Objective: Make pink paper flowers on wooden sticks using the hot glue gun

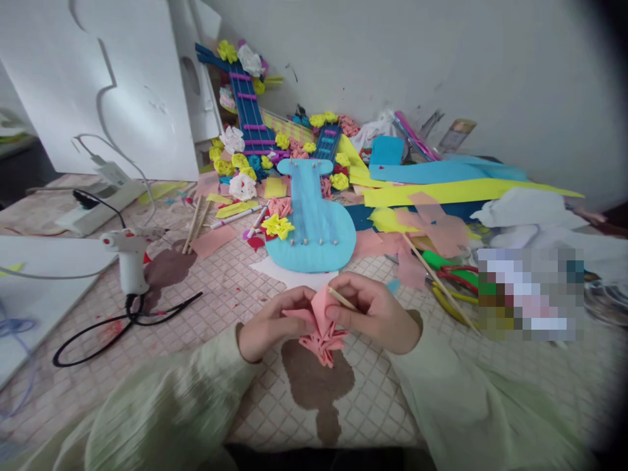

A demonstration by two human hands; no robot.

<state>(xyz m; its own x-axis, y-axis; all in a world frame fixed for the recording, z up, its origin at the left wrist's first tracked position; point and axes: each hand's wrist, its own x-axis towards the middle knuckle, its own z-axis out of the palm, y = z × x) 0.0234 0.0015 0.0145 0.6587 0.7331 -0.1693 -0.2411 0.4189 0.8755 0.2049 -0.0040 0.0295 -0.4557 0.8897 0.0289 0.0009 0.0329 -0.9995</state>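
Observation:
A pink paper flower (324, 341) with gathered, crumpled petals is held between my two hands, above a brown patch on the table. My left hand (278, 320) pinches its left side, where a flap of pink paper sticks out. On the other side my right hand (375, 313) has its thumb and fingers closed on a thin wooden stick (341, 299) that lies against the upper fold of the pink paper. Just beyond both hands lies a light blue guitar-shaped cutout (314, 242) with strings and small pegs, a yellow paper flower (277, 226) at its left edge.
To the left stand a white glue gun (131, 261) with a looped black cable and a power strip (101, 206). Scissors (454, 281) and a wooden stick (441, 284) lie to the right. Behind are paper strips (461, 191) and a decorated dark blue guitar neck (248, 108).

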